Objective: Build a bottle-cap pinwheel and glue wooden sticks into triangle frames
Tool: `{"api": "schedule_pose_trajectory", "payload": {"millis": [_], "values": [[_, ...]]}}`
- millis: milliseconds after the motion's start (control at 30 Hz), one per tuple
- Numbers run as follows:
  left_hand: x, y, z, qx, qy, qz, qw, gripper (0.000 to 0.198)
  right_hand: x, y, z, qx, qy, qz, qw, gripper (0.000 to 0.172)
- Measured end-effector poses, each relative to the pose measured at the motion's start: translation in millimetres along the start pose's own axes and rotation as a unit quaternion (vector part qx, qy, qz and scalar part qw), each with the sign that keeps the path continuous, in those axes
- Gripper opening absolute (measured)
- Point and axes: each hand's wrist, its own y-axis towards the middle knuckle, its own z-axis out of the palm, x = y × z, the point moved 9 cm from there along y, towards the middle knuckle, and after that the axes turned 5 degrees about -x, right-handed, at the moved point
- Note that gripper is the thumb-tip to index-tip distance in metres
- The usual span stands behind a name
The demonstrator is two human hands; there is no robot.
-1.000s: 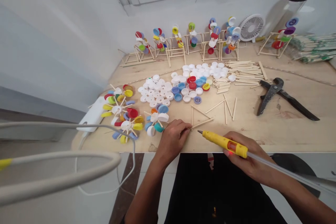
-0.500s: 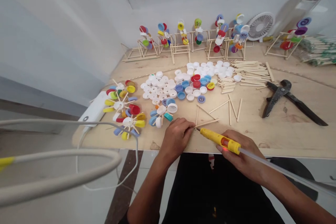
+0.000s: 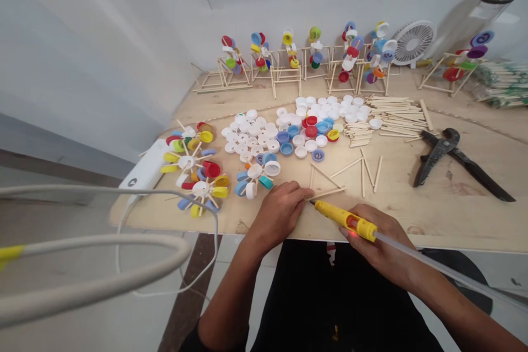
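Note:
My right hand is closed around a yellow hot glue gun, with a long translucent glue stick coming out of its back. The gun's dark nozzle points left, right by the fingertips of my left hand. Those left fingers are pressed together on the near-left end of a thin wooden stick lying on the table. With two more sticks, one of them slanted, it forms a small triangle. To its right lie several loose sticks, including an upright-looking one.
Bottle caps cover the middle of the table. Cap wheels lie at left, by a white power box. Black pliers and stick piles are at right. Stick frames line the wall.
My left fingertips have shifted slightly right and forward over the stick's end. The glue gun stays nearly in place at the corner. The whole view has tilted a little.

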Motion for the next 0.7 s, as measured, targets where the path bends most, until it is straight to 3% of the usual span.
{"api": "schedule_pose_trajectory", "payload": {"millis": [700], "values": [[5.8,2.5,-1.6,-0.008,-0.034,-0.016,0.999,0.024,3.1,3.0,1.9,0.002,-0.002,0.004,1.0,0.017]]}}
